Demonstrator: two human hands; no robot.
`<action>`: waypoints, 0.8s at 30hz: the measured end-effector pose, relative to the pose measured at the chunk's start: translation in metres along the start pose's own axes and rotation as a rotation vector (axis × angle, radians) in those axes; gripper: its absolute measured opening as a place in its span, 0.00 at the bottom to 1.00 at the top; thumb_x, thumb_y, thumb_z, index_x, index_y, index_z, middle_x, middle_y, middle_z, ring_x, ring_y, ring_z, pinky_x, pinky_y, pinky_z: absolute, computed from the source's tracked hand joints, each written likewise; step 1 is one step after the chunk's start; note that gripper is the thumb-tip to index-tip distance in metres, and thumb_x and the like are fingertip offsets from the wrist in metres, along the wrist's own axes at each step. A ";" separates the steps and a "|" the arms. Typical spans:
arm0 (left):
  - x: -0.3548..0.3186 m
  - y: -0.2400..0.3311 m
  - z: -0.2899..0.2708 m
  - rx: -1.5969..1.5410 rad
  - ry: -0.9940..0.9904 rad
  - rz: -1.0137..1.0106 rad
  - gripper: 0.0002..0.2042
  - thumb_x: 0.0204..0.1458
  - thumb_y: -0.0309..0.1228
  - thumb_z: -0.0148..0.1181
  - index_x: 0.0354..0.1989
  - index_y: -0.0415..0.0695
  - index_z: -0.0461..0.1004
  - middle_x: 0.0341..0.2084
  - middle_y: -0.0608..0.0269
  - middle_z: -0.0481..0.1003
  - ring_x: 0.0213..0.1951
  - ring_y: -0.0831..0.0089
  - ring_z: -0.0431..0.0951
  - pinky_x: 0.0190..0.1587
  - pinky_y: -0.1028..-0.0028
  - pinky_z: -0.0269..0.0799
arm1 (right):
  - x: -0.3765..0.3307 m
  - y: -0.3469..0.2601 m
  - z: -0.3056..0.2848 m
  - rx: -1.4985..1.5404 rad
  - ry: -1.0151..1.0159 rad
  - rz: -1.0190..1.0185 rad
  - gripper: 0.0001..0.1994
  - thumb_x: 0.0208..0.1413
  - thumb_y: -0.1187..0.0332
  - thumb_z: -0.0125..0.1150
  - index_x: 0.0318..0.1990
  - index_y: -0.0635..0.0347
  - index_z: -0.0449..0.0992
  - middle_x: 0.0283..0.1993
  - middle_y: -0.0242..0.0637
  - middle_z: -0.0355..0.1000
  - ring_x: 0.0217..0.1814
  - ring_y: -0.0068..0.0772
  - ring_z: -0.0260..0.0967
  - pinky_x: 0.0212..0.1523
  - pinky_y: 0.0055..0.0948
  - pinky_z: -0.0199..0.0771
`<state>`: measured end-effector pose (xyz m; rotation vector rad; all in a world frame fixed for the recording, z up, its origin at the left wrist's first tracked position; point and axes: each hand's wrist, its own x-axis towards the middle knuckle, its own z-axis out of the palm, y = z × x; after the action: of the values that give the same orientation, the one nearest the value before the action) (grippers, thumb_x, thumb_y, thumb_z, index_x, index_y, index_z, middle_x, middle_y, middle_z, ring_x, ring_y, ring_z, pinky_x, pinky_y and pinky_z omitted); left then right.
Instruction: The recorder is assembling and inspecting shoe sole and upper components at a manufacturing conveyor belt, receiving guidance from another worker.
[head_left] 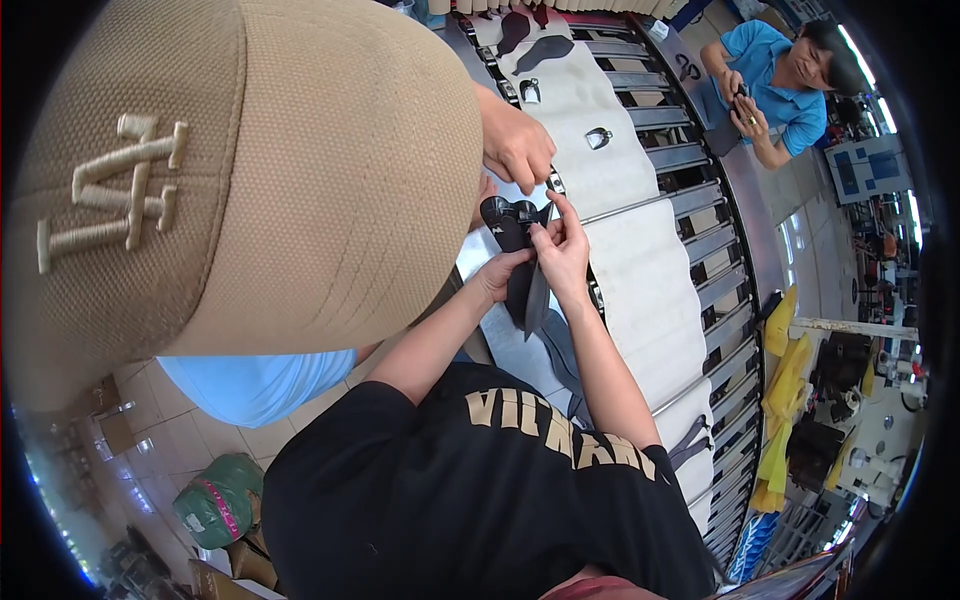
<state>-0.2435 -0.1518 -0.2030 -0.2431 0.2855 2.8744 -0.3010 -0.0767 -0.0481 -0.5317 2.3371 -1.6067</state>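
Note:
A dark grey, tapered flat piece with glossy black rounded parts at its upper end (pixel 517 222) hangs between my hands, its pointed end downward. My left hand (pixel 508 272) is closed around its left side. With thumb and fingers, my right hand (pixel 562 245) pinches its right edge close to the glossy parts. What exactly the piece is, I cannot make out. Just above it is a co-worker's hand (pixel 517 148), fingers curled; whether that hand holds anything is unclear. Under my forearms, more dark grey pieces (pixel 562 355) lie on a pale metal surface.
Beyond my hands runs a roller conveyor (pixel 715 285) with a white cloth strip (pixel 640 270). Dark tapered pieces (pixel 545 52) and a small shiny part (pixel 598 138) lie on it. The co-worker's tan cap (pixel 340 180) fills the left. Another person (pixel 775 85) stands across the conveyor.

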 end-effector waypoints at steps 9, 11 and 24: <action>-0.004 0.000 0.034 0.129 0.138 0.126 0.19 0.56 0.36 0.59 0.53 0.41 0.69 0.43 0.59 0.77 0.43 0.69 0.79 0.47 0.69 0.76 | 0.006 0.006 0.003 0.317 -0.067 0.078 0.27 0.53 0.83 0.51 0.63 0.58 0.65 0.51 0.35 0.69 0.49 0.20 0.65 0.51 0.20 0.66; -0.005 0.001 0.040 0.133 0.165 0.139 0.18 0.56 0.35 0.59 0.53 0.42 0.70 0.42 0.59 0.77 0.42 0.70 0.79 0.47 0.69 0.77 | 0.007 0.005 0.003 0.344 -0.074 0.075 0.28 0.54 0.84 0.50 0.64 0.57 0.64 0.55 0.38 0.69 0.53 0.22 0.65 0.54 0.21 0.66; -0.001 -0.001 0.036 0.083 0.203 0.133 0.14 0.54 0.32 0.62 0.48 0.45 0.74 0.40 0.64 0.77 0.41 0.72 0.79 0.45 0.72 0.75 | 0.016 0.010 -0.002 0.465 -0.121 0.255 0.27 0.56 0.84 0.48 0.65 0.55 0.64 0.55 0.39 0.70 0.48 0.22 0.68 0.48 0.19 0.68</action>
<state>-0.2471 -0.1432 -0.1682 -0.5203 0.4734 2.9621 -0.3179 -0.0789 -0.0563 -0.2103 1.7742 -1.8460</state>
